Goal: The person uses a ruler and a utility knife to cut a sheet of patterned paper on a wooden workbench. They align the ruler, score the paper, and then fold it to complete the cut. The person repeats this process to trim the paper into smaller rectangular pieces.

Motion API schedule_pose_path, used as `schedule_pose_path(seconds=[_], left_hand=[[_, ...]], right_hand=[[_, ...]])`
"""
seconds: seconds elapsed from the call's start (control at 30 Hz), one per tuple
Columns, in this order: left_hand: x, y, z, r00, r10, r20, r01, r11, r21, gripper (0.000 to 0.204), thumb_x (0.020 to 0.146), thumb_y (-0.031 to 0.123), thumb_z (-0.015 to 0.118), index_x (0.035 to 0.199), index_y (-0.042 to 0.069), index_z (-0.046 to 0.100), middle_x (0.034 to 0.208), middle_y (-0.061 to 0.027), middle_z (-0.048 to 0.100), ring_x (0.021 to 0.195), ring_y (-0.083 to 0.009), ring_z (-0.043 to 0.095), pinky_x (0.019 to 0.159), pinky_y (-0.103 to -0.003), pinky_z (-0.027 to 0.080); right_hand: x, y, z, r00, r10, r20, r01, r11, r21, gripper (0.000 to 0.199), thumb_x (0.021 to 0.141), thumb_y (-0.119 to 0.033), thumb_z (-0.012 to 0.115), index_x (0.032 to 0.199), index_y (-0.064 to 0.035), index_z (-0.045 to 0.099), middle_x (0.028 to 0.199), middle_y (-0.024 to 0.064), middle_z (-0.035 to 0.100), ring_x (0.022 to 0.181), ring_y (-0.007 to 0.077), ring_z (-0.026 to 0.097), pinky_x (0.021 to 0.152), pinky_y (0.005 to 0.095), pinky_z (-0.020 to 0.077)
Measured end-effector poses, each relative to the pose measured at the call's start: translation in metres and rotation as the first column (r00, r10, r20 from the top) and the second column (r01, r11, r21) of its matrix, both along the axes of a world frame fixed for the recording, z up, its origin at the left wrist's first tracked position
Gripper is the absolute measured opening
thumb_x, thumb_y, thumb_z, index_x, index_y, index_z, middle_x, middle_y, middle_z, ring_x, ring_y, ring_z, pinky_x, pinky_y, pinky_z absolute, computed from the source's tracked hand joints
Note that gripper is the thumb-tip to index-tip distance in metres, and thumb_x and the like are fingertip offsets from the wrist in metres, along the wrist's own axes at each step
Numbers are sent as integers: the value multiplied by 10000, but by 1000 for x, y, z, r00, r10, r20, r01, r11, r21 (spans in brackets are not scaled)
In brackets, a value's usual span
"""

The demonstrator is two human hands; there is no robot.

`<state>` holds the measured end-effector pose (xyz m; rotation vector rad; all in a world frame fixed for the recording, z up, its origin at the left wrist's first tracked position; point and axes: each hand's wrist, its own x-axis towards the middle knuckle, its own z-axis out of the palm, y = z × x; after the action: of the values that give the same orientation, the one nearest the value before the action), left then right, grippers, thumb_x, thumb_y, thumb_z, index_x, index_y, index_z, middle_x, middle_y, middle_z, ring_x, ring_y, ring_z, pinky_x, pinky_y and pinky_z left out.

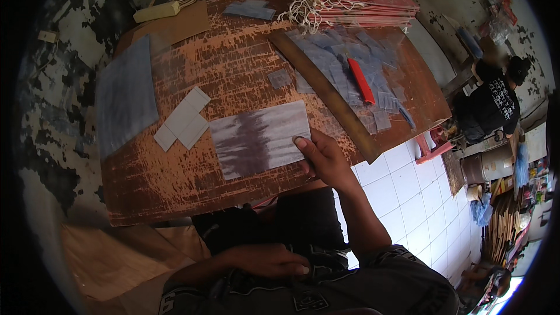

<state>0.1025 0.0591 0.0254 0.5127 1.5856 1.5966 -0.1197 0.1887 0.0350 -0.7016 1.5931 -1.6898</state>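
Note:
My right hand (pixel 319 154) pinches the right edge of a rectangular sheet (pixel 256 140), thumb on top. The sheet is pale grey with a dark, streaky brownish band down its middle, and it sits over the near part of the worn brown table. Down by my body, my left hand (pixel 271 261) lies against my dark shirt, fingers curled in and nothing visible in them. Left of the sheet is a pale cut-out piece (pixel 184 118) made of joined rectangles. Beyond the sheet lies a small clear grey square (pixel 279 79).
A large grey sheet (pixel 127 96) covers the table's left side. A long brown strip (pixel 324 93) runs beside loose clear pieces (pixel 332 58) and a red cutter (pixel 360 80). Red bundles with white cords (pixel 367 9) lie at the back. A person (pixel 493 99) in black is at right.

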Motion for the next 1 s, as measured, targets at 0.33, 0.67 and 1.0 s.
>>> schedule_pose_path(seconds=[0.33,0.67,1.0], left_hand=[[-6,-2,-12,975,-194,-107,193,981,-16,441,1147,431,478,1032,59,684,755,-135,699,673,-229,703,683,-402,546],[-3,9,2,990,83,-117,-90,994,-63,483,1139,466,484,1162,59,743,783,-147,716,704,-297,711,704,-434,540],[-5,8,-13,983,-82,-166,79,997,-24,428,1135,418,528,1053,65,757,743,-144,700,639,-271,682,669,-424,526]], right_hand=[[-1,0,0,1000,5,-17,-5,1000,17,340,1151,-318,541,1226,-1,638,890,5,649,633,51,558,545,225,438],[-1,1,-3,1000,7,-11,-7,1000,-1,325,1152,-304,539,1226,-3,640,889,4,649,634,51,556,542,223,440],[-1,1,0,1000,13,-20,-13,1000,23,346,1153,-323,535,1234,-2,638,890,4,648,637,50,556,546,222,442]])
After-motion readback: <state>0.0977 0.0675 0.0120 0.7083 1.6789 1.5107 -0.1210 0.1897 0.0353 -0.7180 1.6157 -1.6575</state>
